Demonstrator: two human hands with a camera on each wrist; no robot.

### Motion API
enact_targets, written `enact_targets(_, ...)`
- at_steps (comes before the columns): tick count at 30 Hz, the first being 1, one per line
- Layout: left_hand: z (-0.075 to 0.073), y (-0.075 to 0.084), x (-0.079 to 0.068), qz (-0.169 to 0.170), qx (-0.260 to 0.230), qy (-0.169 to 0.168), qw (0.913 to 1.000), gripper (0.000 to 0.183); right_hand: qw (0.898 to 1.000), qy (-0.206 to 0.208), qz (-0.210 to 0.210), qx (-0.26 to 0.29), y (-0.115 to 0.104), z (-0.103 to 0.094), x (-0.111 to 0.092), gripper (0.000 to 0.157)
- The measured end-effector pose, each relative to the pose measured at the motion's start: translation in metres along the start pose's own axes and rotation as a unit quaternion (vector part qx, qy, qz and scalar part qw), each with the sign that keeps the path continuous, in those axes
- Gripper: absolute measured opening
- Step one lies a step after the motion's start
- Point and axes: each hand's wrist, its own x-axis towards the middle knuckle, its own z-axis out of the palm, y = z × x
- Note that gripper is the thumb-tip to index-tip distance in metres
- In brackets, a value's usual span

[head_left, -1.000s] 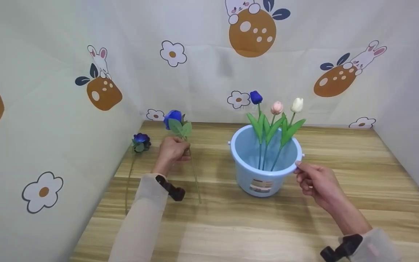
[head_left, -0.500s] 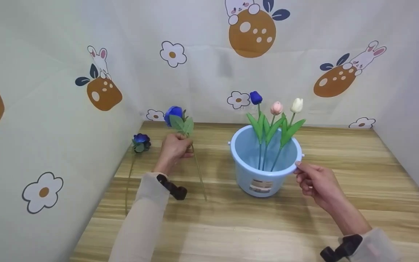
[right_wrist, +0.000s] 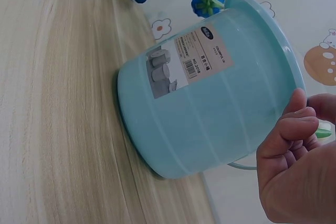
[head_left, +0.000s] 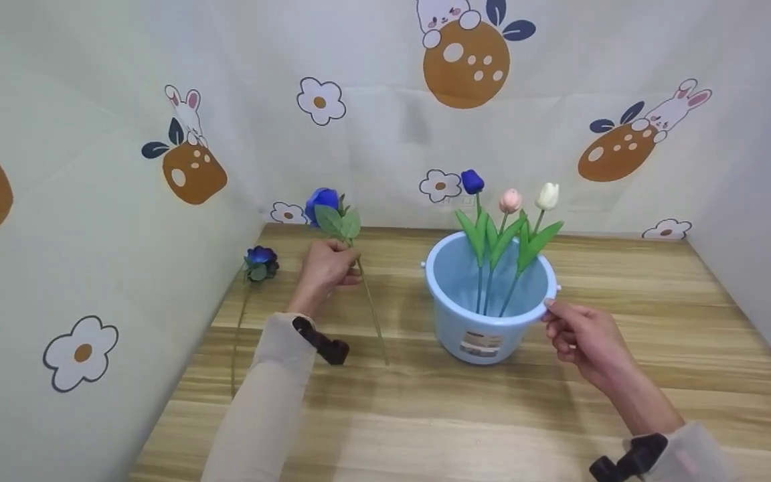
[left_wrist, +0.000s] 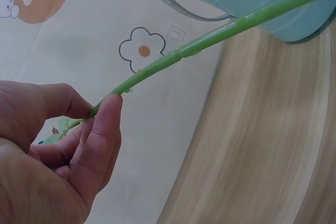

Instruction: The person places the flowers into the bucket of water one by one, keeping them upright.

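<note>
Left of the bucket, my left hand (head_left: 329, 268) pinches the green stem (left_wrist: 202, 41) of a blue rose (head_left: 323, 206) just below its leaves. The bloom is upright and the bare stem slants down to the right. My right hand (head_left: 586, 338) grips the rim of a light blue bucket (right_wrist: 194, 98) at its right side between thumb and fingers. In the bucket lean a blue tulip (head_left: 472, 181), a pink tulip (head_left: 510, 201) and a white tulip (head_left: 547, 196), all with green leaves. The bucket stands upright on the table.
A second, darker blue flower (head_left: 262, 262) lies at the table's left edge, its stem running toward the front, partly behind my left sleeve. Cloth walls (head_left: 372, 134) printed with rabbits and flowers enclose the wooden table (head_left: 425, 428) at the back and sides.
My left hand has lifted the blue rose slightly and moved it a little to the right, with the stem's lower end swinging right. The right hand stays on the bucket rim.
</note>
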Motion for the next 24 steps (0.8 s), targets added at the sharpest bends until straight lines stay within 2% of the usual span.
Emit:
enact_targets(8, 0.002, 0.007, -0.001, 0.016, -0.021, -0.012, 0.9996, 0.007, 1.000, 0.001, 0.001, 0.008, 0.001, 0.001, 0.001, 0.033)
enact_targets(16, 0.005, 0.015, -0.003, 0.015, -0.014, -0.006, 0.9998, 0.007, 1.000, 0.001, 0.004, 0.010, 0.000, 0.000, 0.000, 0.031)
enact_targets(24, 0.011, 0.023, -0.002, 0.015, -0.032, -0.003, 0.9994, 0.005, 1.000, 0.003, 0.003, 0.012, 0.000, 0.001, 0.000, 0.032)
